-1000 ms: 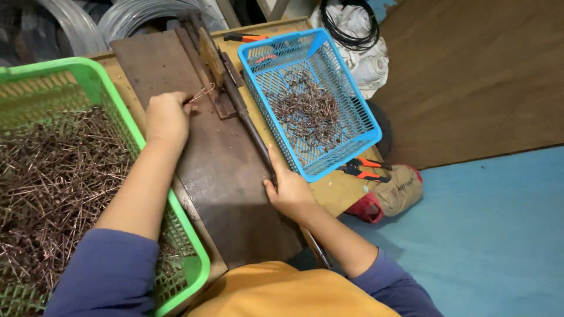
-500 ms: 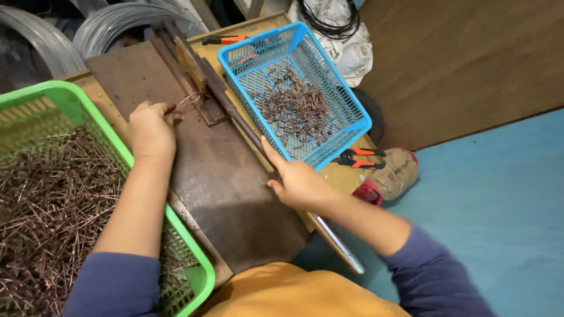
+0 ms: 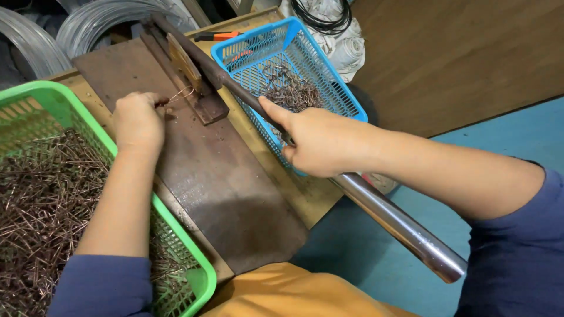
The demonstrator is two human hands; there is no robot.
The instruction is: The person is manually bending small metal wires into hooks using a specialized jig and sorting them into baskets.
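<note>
My left hand (image 3: 138, 120) pinches a thin copper wire piece (image 3: 179, 95) and holds it against the small block (image 3: 197, 97) of a lever tool on the rusty metal plate (image 3: 211, 182). My right hand (image 3: 317, 141) is wrapped around the long steel lever handle (image 3: 399, 226), thumb stretched along it. The handle is raised and runs from the block toward the lower right.
A green basket (image 3: 53, 100) full of brown wire pieces sits at left. A blue basket (image 3: 305, 70) holds fewer wire pieces at upper middle. Coils of wire (image 3: 88, 23) lie at the back, with an orange-handled tool (image 3: 214, 36) behind the plate. Blue floor lies at right.
My right hand has lifted the lever handle up and toward me. The left hand has stayed at the block with the wire. The view has shifted closer.
</note>
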